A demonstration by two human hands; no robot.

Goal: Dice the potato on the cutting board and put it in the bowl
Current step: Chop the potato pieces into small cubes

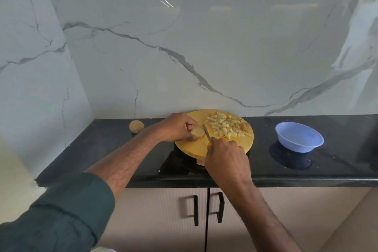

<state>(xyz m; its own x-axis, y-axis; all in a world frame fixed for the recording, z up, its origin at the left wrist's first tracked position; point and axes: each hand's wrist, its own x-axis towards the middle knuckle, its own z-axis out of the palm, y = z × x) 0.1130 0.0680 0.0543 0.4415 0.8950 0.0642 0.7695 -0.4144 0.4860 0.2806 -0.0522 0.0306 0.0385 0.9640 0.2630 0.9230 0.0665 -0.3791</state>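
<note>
Count, head view:
- 1 round wooden cutting board point(190, 145), at the back edge of the black counter point(306, 172).
- 1 potato piece point(198, 133) on the board's left part, cut face up.
- 1 heap of potato dice point(224, 126) on the board's far right part; too many and too small to number.
- 1 whole potato point(136, 126) near the counter's back-left corner.
- 1 blue bowl point(299, 136), toward the counter's right end.
- 1 knife point(206, 132).
- 2 hands: left hand point(177, 130), right hand point(226, 156).
- 2 cabinet doors below, 2 black handles point(195, 210).
</note>
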